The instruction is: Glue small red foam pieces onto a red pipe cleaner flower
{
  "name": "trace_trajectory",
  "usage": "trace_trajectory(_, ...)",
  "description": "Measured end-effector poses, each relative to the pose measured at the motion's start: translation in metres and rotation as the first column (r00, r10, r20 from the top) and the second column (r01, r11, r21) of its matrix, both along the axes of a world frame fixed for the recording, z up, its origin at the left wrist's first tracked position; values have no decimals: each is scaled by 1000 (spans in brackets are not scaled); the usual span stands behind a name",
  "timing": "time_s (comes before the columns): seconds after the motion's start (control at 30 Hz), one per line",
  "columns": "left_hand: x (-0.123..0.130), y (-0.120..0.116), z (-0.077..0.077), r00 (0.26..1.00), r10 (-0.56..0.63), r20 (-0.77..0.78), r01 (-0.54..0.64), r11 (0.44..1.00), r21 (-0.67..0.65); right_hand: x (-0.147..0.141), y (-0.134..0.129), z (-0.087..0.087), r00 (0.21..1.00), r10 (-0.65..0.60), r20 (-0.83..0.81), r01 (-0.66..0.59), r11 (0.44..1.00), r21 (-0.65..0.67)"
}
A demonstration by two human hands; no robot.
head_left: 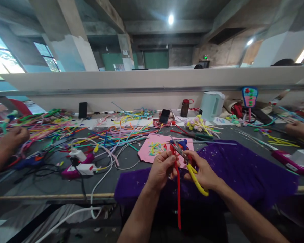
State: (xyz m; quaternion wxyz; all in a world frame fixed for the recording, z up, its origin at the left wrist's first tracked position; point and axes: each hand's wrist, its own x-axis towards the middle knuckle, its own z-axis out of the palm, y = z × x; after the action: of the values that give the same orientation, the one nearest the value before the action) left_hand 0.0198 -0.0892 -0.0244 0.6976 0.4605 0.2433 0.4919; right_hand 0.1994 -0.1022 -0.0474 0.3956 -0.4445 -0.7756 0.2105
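Observation:
Between the fingers of my left hand [164, 165] is a red pipe cleaner [178, 202], its long end hanging down past the table edge. My right hand [202, 168] is closed around scissors with yellow handles [196, 180]. Their metal blades [176, 146] point up and left, beside the top of the red piece just above my left fingertips. Behind both hands lies a pink sheet [147, 153] bearing a small heap of short yellow, green and white cut pieces [155, 148]. A blue tool [182, 143], partly hidden by the scissors, rests on that sheet.
A purple cloth [233, 165] covers the table front. Loose pipe cleaners [121, 133] spread leftward, near a power strip [78, 168] with cables. Behind stand a phone [164, 116], a bottle [185, 108] and a kettle [212, 106]. Other people's hands [17, 136] show at both sides.

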Motion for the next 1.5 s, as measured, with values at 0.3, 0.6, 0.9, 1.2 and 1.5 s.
trace_trajectory(0.3, 2, -13, -16, 987, 134, -93, -141, 988, -69, 1, -19, -7, 991, -82, 107, 74, 994, 82)
trace_trajectory(0.6, 2, -30, -18, 959, 224, -175, -213, 974, 81, 3, -37, -9, 974, -131, 186, 94, 976, 197)
trace_trajectory(0.9, -19, -53, 0, 966, 257, -34, -248, 954, 168, -21, -51, 16, 969, -91, 231, 16, 952, 307)
trace_trajectory(1.2, -30, -54, -9, 969, 248, 23, -247, 947, 204, -28, -51, 18, 962, -53, 269, -33, 952, 305)
trace_trajectory(1.5, -30, -53, -13, 965, 260, -27, -249, 944, 215, -29, -50, 10, 975, -9, 224, -38, 978, 207)
